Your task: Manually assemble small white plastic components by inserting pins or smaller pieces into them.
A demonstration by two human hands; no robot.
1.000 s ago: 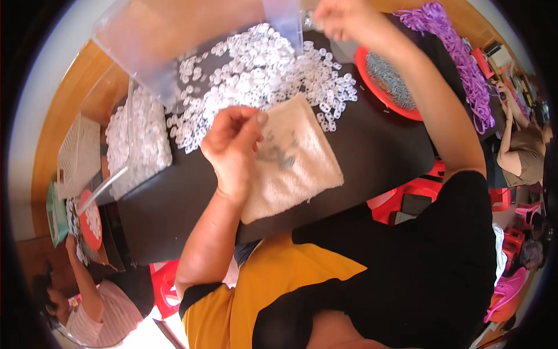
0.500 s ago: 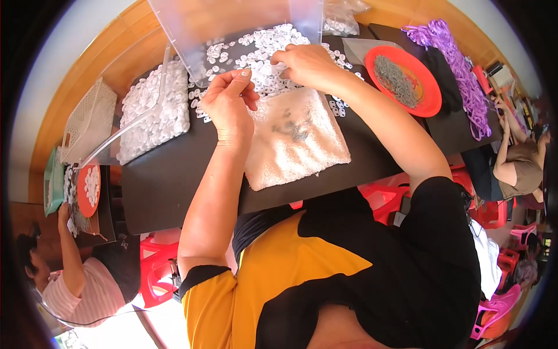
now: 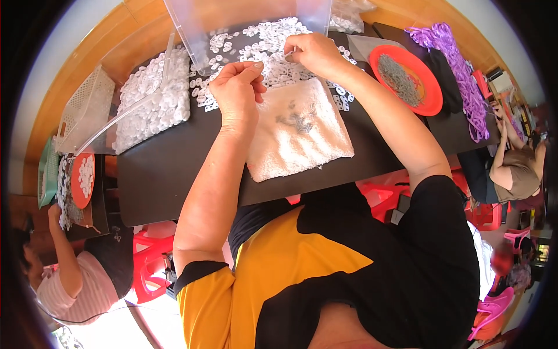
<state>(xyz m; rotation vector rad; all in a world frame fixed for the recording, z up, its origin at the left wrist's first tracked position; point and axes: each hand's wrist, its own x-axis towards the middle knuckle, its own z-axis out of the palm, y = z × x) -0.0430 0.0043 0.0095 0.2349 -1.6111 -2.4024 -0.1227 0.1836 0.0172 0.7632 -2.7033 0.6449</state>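
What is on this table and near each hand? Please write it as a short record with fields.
Left hand: at the cloth's upper left edge
Right hand: over loose white pieces
Held items: cannot tell for either hand
Cloth: pale, small grey bits on it
Red plate: right of the cloth, with heaped grey bits
Purple strips: far right

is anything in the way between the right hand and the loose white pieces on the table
Nothing visible: the right hand is over the loose white pieces, and the cloth lies nearer the person.

Dark table [image 3: 168,174] | cream cloth [image 3: 299,136] near edge | scattered white pieces [image 3: 282,71] | red plate [image 3: 432,96]
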